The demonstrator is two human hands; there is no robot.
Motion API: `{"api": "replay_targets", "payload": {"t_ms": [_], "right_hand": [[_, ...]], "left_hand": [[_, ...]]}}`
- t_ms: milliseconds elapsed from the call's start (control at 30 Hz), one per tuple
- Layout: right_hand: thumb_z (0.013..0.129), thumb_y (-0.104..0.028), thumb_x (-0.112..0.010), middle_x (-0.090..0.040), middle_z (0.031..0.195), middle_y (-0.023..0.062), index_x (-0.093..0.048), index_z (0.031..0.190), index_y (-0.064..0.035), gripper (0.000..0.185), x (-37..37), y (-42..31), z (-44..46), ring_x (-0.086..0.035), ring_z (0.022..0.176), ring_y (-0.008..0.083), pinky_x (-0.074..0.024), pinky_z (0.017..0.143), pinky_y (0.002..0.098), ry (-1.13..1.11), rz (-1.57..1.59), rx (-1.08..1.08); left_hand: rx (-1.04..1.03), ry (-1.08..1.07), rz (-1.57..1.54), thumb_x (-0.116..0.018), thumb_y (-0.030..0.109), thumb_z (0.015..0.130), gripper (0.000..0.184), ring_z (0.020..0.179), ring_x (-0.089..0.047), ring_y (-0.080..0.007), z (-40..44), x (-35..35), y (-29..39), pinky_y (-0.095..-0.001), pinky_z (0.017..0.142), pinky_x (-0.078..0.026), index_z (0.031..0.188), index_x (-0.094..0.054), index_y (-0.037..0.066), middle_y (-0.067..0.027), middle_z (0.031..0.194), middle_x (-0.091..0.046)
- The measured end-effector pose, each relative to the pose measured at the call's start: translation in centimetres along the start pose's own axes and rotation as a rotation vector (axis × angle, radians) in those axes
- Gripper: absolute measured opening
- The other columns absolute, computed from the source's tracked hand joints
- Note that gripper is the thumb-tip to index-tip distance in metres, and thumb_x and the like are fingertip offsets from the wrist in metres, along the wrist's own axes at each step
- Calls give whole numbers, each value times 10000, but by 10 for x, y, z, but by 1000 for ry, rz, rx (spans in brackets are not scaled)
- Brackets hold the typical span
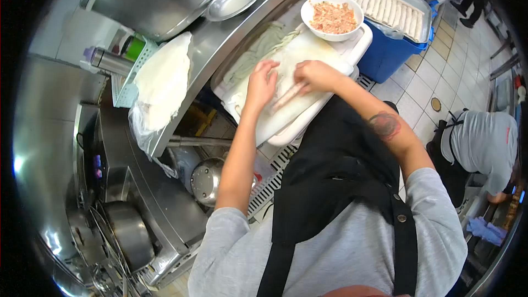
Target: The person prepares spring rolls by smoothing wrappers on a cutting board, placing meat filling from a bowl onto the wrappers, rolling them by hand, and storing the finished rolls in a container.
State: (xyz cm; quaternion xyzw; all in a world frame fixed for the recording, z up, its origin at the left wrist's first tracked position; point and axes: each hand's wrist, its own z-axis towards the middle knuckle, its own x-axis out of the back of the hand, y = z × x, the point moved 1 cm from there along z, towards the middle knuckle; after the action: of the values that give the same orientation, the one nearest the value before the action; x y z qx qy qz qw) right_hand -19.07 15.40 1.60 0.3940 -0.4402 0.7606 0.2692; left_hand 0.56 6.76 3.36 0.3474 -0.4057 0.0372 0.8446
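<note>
White flat board (270,126): near edge free | slim pale roll (288,97): at curled right hand (314,75), grip unclear | left hand (263,83): fingers parted

The head view, from 1 head-worn camera, looks forward and steeply down over the chest of the black apron (341,187), which fills the near foreground. The 2 hands, left (264,80) and right (311,77), lie just above center at arm's reach. The wide, round-edged field tips the steel counter (212,49) diagonally and takes in the tiled floor (404,99) and another person (481,140), farther off at right.
</note>
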Motion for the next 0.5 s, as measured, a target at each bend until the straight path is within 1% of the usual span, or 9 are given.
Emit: {"api": "replay_targets", "payload": {"t_ms": [33, 100, 200, 233, 333, 400, 433, 500], "right_hand": [[624, -231, -848, -682, 909, 96, -695, 884, -59, 347, 5, 6, -2, -660, 882, 300, -520, 789, 401, -72, 16, -57], [630, -227, -843, -681, 911, 91, -695, 880, -61, 335, 5, 7, 3, -660, 893, 294, -520, 786, 399, -134, -6, -81], [646, -227, -832, -680, 909, 88, -694, 876, -60, 316, 9, 2, 8, -660, 900, 289, -520, 781, 397, -218, -42, -129], [653, -228, -828, -680, 908, 88, -693, 875, -59, 310, 11, -1, 9, -660, 901, 288, -519, 780, 396, -241, -58, -150], [674, -233, -816, -683, 904, 91, -695, 885, -57, 300, 12, -10, 7, -664, 889, 292, -520, 777, 396, -205, -112, -52], [682, -232, -811, -683, 906, 92, -696, 892, -61, 294, -1, -19, 13, -665, 890, 294, -521, 775, 399, -167, -71, 9], [686, -231, -809, -683, 907, 92, -696, 895, -63, 292, -5, -23, 15, -665, 890, 295, -522, 773, 401, -147, -50, 41], [669, -251, -817, -692, 878, 98, -712, 877, -66, 297, -3, -22, 15, -671, 850, 302, -528, 750, 404, -165, -30, -50]], "left_hand": [[75, -10, 16, -660, 101, 827, 280, 993, -630, -311, -18, 2, 7, -385, 884, -492, 1083, -670, -13, -188, 1099, -642], [216, -29, 43, -699, 118, 794, 271, 986, -607, -361, -44, -6, 24, -418, 874, -491, 1028, -668, -16, -193, 1054, -621], [242, -114, 124, -739, 124, 760, 273, 955, -592, -374, -57, -17, 48, -432, 857, -494, 983, -662, -12, -187, 979, -604], [233, -101, 157, -743, 118, 753, 272, 950, -589, -376, -60, -19, 50, -437, 852, -494, 977, -660, -12, -186, 979, -601], [205, -74, 240, -747, 111, 748, 267, 942, -587, -375, -61, -24, 54, -443, 845, -493, 968, -661, -12, -182, 986, -601], [211, -65, 281, -742, 122, 761, 261, 948, -596, -365, -61, -27, 57, -435, 846, -491, 975, -673, -10, -178, 998, -613], [211, -72, 290, -733, 103, 759, 250, 943, -590, -367, -61, -28, 57, -438, 844, -492, 970, -668, -14, -179, 998, -605], [210, -88, 312, -716, 63, 755, 228, 934, -579, -369, -61, -28, 54, -443, 838, -496, 959, -659, -23, -181, 996, -588]]}}
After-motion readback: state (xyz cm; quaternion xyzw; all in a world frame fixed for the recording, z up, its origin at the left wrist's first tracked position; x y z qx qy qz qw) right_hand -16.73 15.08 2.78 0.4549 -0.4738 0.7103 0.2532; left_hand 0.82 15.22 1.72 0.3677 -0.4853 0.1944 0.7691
